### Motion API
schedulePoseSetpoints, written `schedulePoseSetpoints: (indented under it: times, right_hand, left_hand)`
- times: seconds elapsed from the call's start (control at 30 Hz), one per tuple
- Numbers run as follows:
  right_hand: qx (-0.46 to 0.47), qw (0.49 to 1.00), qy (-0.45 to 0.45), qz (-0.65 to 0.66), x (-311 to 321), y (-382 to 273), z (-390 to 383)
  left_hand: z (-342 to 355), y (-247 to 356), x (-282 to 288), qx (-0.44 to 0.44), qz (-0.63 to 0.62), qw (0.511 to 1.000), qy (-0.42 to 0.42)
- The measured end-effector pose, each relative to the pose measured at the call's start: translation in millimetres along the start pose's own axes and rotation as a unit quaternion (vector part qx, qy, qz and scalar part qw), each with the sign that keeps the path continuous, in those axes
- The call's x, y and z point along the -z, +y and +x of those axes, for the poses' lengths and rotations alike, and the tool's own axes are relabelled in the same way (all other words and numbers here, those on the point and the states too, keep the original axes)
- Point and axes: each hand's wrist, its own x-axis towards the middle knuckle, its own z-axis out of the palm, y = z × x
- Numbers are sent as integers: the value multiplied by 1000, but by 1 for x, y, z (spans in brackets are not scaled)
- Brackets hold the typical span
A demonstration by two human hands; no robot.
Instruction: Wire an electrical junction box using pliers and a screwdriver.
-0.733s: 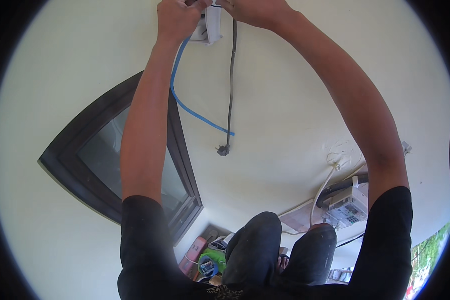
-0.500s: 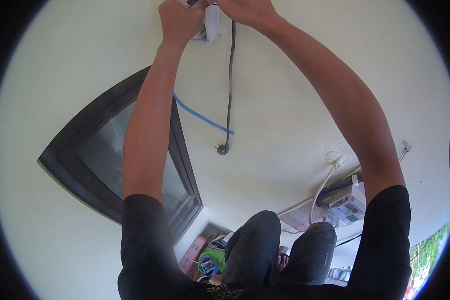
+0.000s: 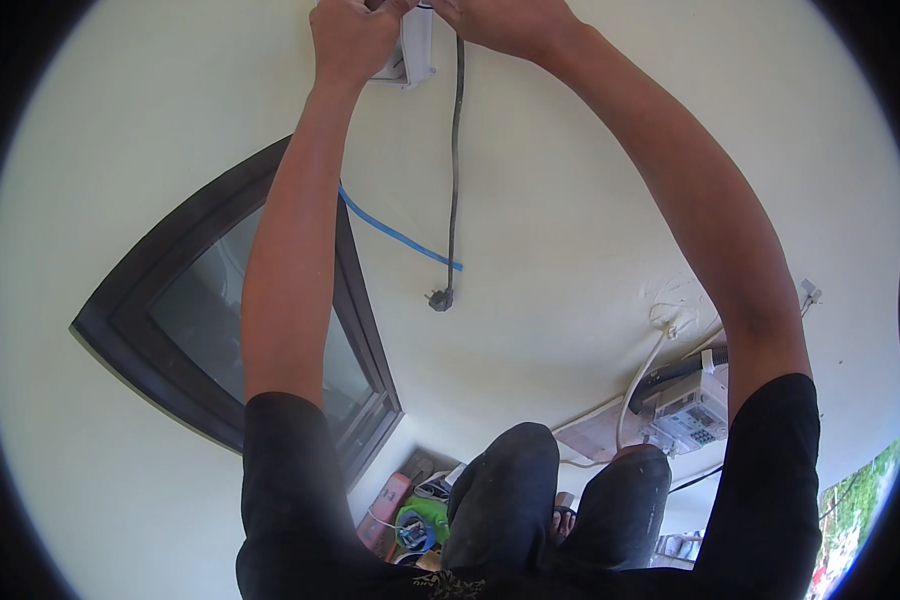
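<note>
Both arms reach up to a white box [image 3: 416, 55] on the wall at the top edge of the head view. My left hand [image 3: 354, 42] lies over the box's left side, its fingers curled closed at the frame's edge. From the right, my right hand [image 3: 510, 24] comes in to the box, fingers bent together. The top edge cuts off the fingertips, so what they pinch is hidden. Close below the right hand, a black cable [image 3: 456, 150] hangs down the wall and ends in a black plug [image 3: 440, 299]. A blue tube [image 3: 395, 234] slants behind the cable.
A dark-framed window [image 3: 130, 325] stands behind my left forearm. At lower right, an electricity meter [image 3: 692, 415] is mounted near a pale cable [image 3: 642, 380]. Below, beside my knees, sit a green bag [image 3: 430, 512] and a red case [image 3: 382, 510].
The view has shifted slightly, so the wall items sit a little farther left. My right hand has moved slightly right and down relative to the box. Both hands stay at the box.
</note>
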Motion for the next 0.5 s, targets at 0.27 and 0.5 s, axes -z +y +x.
schedulePoseSetpoints:
  times: [0.27,0.5]
  right_hand:
    - [-160,981,-66,89,-11,1,11]
    - [-411,845,-163,300,28,-5,19]
  left_hand:
    - [-2,4,-7,-47,47,997,27]
    - [-5,3,-6,-25,21,999,41]
